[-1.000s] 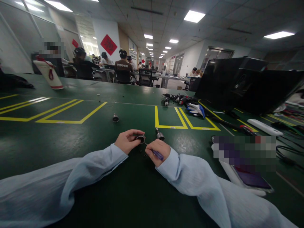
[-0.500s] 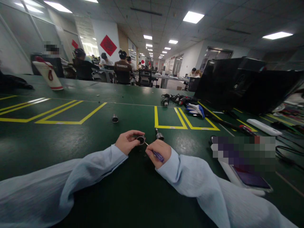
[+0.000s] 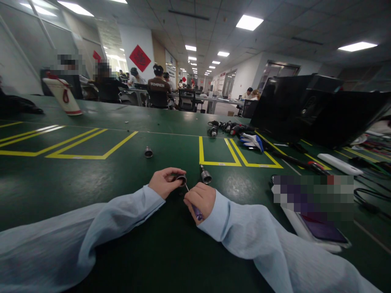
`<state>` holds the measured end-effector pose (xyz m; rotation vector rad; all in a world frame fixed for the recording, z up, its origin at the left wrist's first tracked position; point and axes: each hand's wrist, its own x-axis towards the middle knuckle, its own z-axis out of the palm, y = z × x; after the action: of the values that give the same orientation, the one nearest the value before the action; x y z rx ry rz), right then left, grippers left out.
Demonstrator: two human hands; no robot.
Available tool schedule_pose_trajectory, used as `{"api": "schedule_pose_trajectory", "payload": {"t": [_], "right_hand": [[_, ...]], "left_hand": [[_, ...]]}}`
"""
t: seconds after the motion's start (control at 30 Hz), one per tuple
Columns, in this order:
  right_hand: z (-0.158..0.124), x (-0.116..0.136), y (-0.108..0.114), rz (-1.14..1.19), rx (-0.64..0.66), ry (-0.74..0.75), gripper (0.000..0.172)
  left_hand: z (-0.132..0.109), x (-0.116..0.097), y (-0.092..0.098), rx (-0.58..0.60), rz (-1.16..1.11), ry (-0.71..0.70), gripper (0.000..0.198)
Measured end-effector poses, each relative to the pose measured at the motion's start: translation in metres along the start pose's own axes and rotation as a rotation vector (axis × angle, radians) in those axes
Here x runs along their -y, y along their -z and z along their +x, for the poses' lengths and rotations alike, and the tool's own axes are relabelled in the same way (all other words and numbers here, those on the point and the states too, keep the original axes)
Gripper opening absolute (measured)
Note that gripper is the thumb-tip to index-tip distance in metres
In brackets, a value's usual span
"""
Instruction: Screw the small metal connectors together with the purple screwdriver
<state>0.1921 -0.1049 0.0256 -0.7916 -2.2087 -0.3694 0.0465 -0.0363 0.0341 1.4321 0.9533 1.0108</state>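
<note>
My left hand (image 3: 165,182) is closed round a metal ring (image 3: 182,179), its open end facing me. In my right hand (image 3: 202,200) is a screwdriver (image 3: 197,212) with a purple handle; its thin shaft points up and left, the tip at the ring's opening. Just beyond my right hand a metal part with a stem (image 3: 205,175) lies on the green table (image 3: 128,179). Another small metal cup-like part (image 3: 148,152) stands farther off, to the left. A tiny dark piece lies below the ring.
Yellow tape outlines (image 3: 220,164) mark the table. Cables and tools (image 3: 227,127) lie at the back, beside a blue-and-white glove (image 3: 252,141). A phone (image 3: 325,230) is at the right, near black monitors (image 3: 284,106). A paper cup (image 3: 64,97) stands back left. People sit beyond.
My right hand has shifted slightly left and down, and the screwdriver handle now points more steeply towards me. The stemmed metal part shows more fully. My left hand has hardly moved.
</note>
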Motion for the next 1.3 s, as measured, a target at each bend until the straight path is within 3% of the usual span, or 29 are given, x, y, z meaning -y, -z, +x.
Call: {"api": "schedule_pose_trajectory", "payload": {"t": [1.1, 1.3], "right_hand": [[-0.0029, 0.0049, 0.0034, 0.130, -0.005, -0.164, 0.010], [-0.0020, 0.0032, 0.0008, 0.314, -0.188, -0.346, 0.018]], "left_hand": [[0.0018, 0.0060, 0.0018, 0.006, 0.006, -0.021, 0.030], [0.0000, 0.0032, 0.0015, 0.025, -0.007, -0.021, 0.028]]}}
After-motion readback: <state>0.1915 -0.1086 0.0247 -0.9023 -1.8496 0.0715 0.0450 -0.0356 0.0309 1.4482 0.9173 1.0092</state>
